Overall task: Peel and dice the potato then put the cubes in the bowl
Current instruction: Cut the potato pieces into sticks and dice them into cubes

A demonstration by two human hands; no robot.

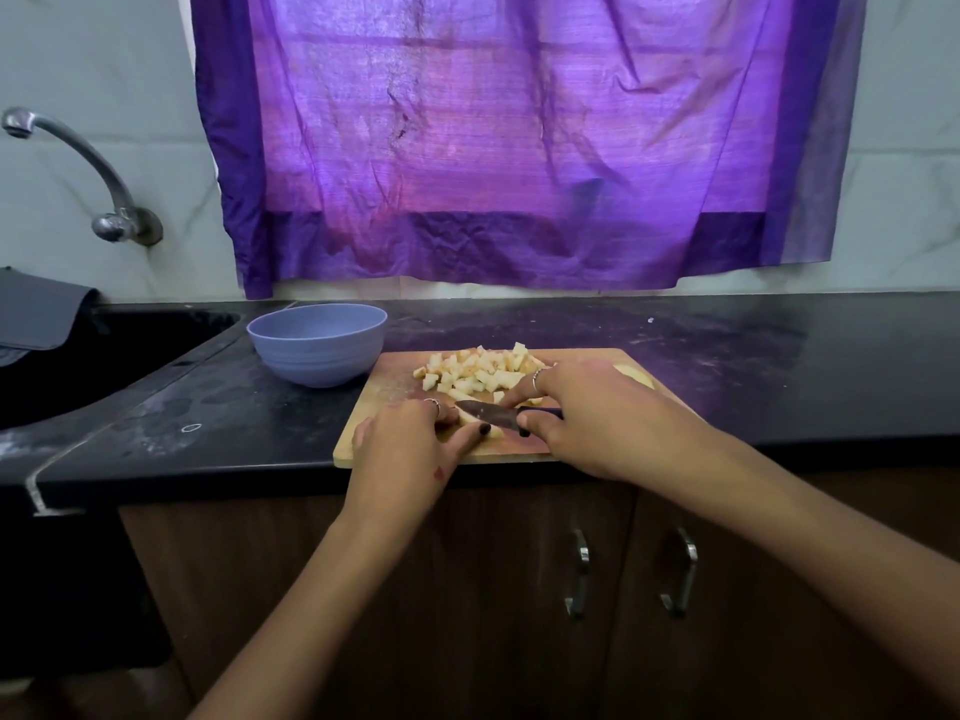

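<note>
Right hand (582, 413) grips knife (491, 414) over potato piece (480, 431) pinched by left hand (410, 439); cubes (480, 374) piled on board (384, 392), bowl (318, 350) beside.

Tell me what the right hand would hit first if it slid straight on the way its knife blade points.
The right hand aims its dark-bladed knife leftward across the wooden cutting board. First in that line is probably the left hand, holding a pale potato piece right at the blade; depth is hard to judge.
</note>
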